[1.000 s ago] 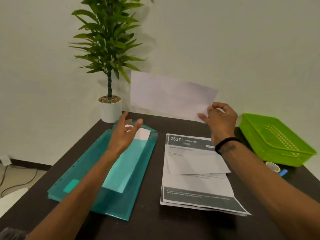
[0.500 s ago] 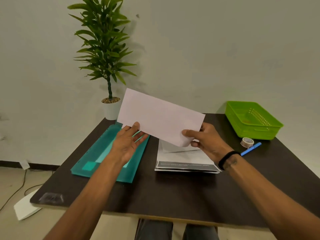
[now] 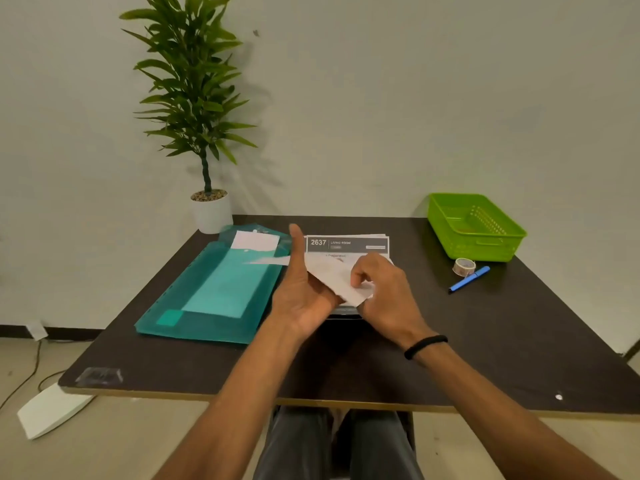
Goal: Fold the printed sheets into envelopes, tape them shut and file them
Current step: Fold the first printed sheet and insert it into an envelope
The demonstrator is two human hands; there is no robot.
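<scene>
Both hands meet over the middle of the dark table (image 3: 485,341), above the near end of the stack of printed sheets (image 3: 346,244). The left hand (image 3: 304,296) is held palm-up and open, thumb raised, with the white folded envelope (image 3: 332,277) lying across its fingers; the envelope is tilted and motion-blurred, one end reaching left toward the folder. The right hand (image 3: 384,292) curls over the envelope's right end, fingers bent down onto it and pinching the paper against the thumb side; the exact contact under the fingers is hidden. A black band (image 3: 425,346) circles the right wrist. The stack lies flat just beyond the hands, its top page headed "2637 LIVING ROOM" on a grey bar. To the left of the stack, touching or nearly touching it, lies a translucent teal folder (image 3: 214,296), flap open at the far end, with a white envelope (image 3: 255,240) showing at its mouth and a paler rectangle visible through the cover. A potted plant (image 3: 197,98) in a white pot stands at the far left corner. At the far right sits a green plastic basket (image 3: 474,225); just near of it are a roll of clear tape (image 3: 464,266) and a blue pen (image 3: 469,279), close together.
</scene>
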